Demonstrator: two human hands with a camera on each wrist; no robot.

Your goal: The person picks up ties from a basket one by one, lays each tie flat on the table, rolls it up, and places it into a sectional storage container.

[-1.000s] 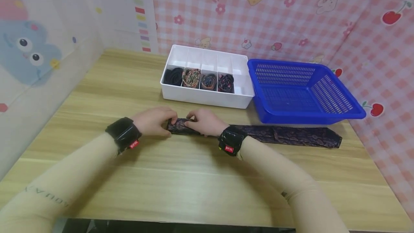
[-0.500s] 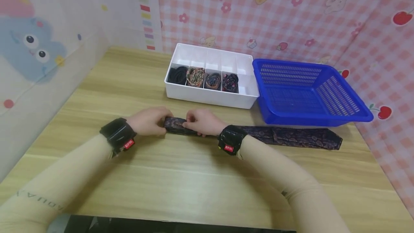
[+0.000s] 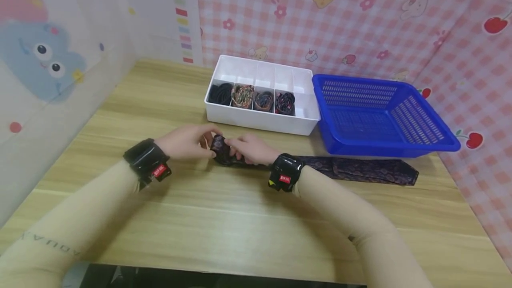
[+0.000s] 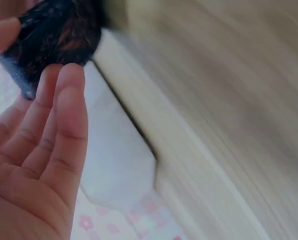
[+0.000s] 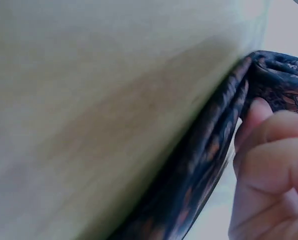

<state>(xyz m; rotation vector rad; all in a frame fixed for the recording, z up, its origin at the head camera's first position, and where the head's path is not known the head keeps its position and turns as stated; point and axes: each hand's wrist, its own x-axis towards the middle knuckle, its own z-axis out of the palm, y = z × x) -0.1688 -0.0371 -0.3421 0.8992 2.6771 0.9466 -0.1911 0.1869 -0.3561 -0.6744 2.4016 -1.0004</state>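
A dark patterned necktie point(image 3: 368, 170) lies lengthwise across the table, its wide pointed end toward the right. Its left end forms a roll point(image 3: 220, 148) between the two hands. My left hand point(image 3: 186, 142) holds that roll from the left, thumb on the near side and fingers on the far side; the left wrist view shows the dark fabric point(image 4: 59, 42) against the fingertips. From the right, my right hand point(image 3: 254, 148) pinches the roll with thumb and fingers. In the right wrist view, the flat length of the tie point(image 5: 188, 165) runs out from the layered coil point(image 5: 281, 75).
Behind the hands stands a white divided box point(image 3: 260, 121), with several rolled ties point(image 3: 242, 97) in its front compartments. A blue plastic basket point(image 3: 392, 148) sits against its right side. Printed cloth walls point(image 3: 256, 3) enclose the wooden table point(image 3: 224, 226).
The tie's left end has gone from lying flat to a raised, thicker roll. Both hands have turned with it, the left shifting slightly up and right. The tie's wide end has slid slightly left.
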